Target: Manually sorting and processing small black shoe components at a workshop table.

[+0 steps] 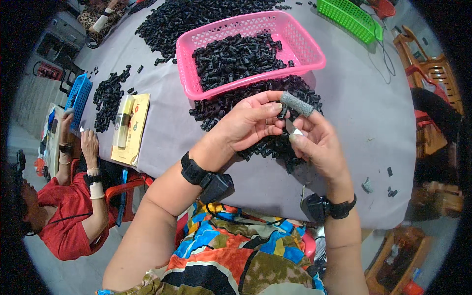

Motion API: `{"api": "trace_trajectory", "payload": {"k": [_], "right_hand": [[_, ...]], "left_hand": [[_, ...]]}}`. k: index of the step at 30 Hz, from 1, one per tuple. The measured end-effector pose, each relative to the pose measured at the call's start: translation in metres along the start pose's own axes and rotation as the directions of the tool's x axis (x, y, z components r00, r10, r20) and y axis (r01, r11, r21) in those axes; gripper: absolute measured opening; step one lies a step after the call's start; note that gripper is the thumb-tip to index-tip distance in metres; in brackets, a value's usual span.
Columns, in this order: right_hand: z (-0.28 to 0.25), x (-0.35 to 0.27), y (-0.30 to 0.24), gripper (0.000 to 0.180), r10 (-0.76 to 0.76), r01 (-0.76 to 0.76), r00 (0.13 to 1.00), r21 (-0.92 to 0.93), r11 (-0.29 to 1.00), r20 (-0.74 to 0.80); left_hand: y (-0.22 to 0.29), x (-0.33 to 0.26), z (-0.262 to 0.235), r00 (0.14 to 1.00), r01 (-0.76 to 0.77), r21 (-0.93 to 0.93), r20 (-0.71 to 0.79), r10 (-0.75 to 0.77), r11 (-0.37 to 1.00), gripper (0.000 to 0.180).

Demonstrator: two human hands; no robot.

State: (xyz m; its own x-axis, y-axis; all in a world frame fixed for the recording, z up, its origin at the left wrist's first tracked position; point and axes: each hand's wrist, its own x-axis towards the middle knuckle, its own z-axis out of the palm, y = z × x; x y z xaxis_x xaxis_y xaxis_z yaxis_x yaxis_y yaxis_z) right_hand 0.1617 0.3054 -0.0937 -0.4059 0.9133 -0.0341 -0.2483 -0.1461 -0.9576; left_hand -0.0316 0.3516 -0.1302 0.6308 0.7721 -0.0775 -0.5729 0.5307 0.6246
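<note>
Near the tabletop's [162, 123] left edge lies a yellow card [140, 142]. Over the heap [201, 115] between the pink basket [295, 43] and the near edge, the left hand's [246, 123] grip pinches one black part [282, 110]. If that pinch slackened, the part could twist or drop among its likes. The right hand [319, 145], its index finger in a grey sleeve [297, 103], pinches a small white tool [297, 132], perhaps a blade; a slip might nick the left fingers.
</note>
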Motion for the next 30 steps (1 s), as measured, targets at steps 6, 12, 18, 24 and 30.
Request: {"api": "trace_trajectory", "payload": {"k": [6,12,18,24,30], "right_hand": [[-0.0005,0.0004,0.0025,0.052,0.017,-0.017,1.000,0.028,0.999,0.010],[-0.0002,0.0010,0.0062,0.046,0.006,-0.006,0.999,-0.017,1.000,-0.040],[-0.0048,0.0020,0.0070,0.044,0.019,-0.020,1.000,-0.042,0.999,-0.022],[0.0000,0.0004,0.0058,0.041,0.006,-0.006,1.000,-0.031,0.999,-0.026],[-0.0009,0.0030,0.0023,0.043,0.062,-0.063,0.997,-0.028,0.998,-0.050]], "left_hand": [[-0.0006,0.0013,0.0049,0.998,0.030,-0.013,0.057,-0.029,0.999,0.042],[-0.0004,-0.0003,0.0091,0.997,0.021,-0.033,0.076,-0.018,0.999,0.045],[-0.0029,-0.0006,0.0083,0.997,0.047,-0.054,0.071,-0.044,0.997,0.046],[-0.0022,-0.0009,0.0096,0.998,0.046,-0.032,0.037,-0.044,0.998,0.045],[-0.0056,-0.0005,0.0069,0.997,0.047,-0.037,0.070,-0.045,0.998,0.042]]}}
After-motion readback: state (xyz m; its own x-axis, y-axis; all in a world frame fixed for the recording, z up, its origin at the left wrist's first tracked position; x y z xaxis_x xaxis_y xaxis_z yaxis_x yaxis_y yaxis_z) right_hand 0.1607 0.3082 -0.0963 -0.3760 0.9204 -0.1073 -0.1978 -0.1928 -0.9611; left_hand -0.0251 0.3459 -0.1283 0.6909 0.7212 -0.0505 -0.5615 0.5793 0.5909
